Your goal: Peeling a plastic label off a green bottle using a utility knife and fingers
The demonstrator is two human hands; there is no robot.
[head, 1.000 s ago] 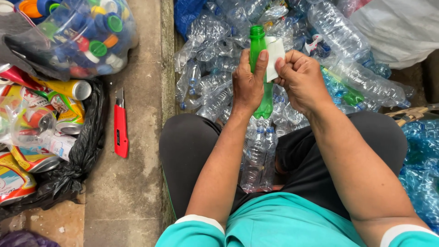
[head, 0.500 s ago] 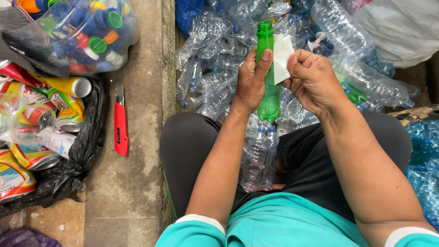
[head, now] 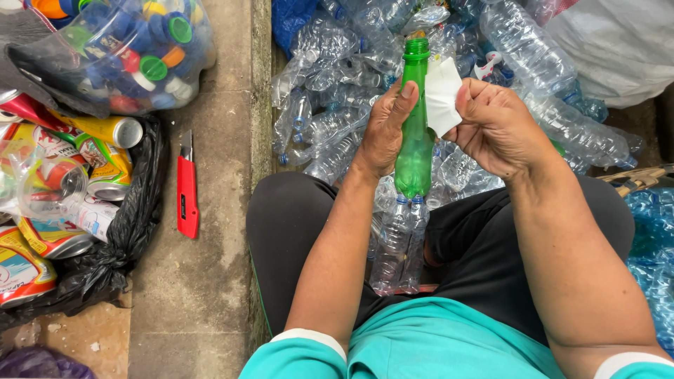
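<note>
Left hand point(head: 385, 130) wrapping round the middle of a green plastic bottle point(head: 414, 151), thumb pressing up along the neck, holding it upright above the lap. Right hand point(head: 495, 126) pinching a white label point(head: 442, 98), fingers clenched on it, the sheet lying just beside the bottle's shoulder. Bottle looking empty and uncapped, so probably very light, thin-walled, likely denting under a hard squeeze; smooth and possibly a little slick, with the stiffer neck and the waist seeming the surest places to grip. Label looking soft and flimsy, likely tearing if tugged at an angle.

Crowding in ahead and on the right, a heap of clear crushed bottles point(head: 337, 119), reaching between the knees. Rising at the left, a concrete kerb point(head: 261, 98), with a red utility knife point(head: 187, 189) lying beyond it on the concrete floor point(head: 203, 295). Further left, a clear bag of coloured caps point(head: 133, 56) and a black bag holding drink cans point(head: 91, 168). Open room mostly over the lap and the bare strip of floor.
</note>
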